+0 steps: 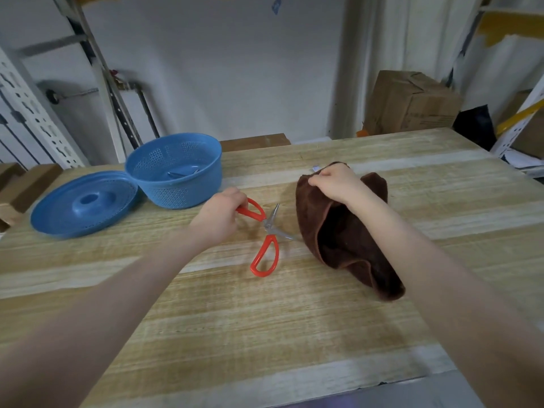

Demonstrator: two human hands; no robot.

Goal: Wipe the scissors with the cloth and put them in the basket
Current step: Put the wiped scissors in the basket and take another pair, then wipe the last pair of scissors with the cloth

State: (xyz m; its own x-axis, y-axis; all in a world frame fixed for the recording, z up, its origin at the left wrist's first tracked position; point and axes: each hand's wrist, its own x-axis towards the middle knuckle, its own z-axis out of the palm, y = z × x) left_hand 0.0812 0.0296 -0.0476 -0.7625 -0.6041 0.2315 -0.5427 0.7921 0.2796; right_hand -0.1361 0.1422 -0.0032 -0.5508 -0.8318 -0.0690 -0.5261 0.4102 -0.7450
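Pick-up step, I judge: the left hand [222, 212] has its grip curled round one handle of the open red-handled steel scissors [269, 227] on the pale wooden desk [265, 334]; the right hand [332, 184] pinches the soft brown cloth [329, 242] just beside them; next, blades must meet cloth.

Scanning for lettering: only faint print low on the cardboard box [412, 104], too blurred to read.

Scissors [266, 231]: one blade tip lost at the cloth [347, 245] edge, contact not determinable
Left hand [220, 213]: fingertips concealed beneath the hand at the upper handle loop
Basket [176, 189]: greyish item [182, 173] inside, not identified
Cardboard box [412, 104]: print too small to be read
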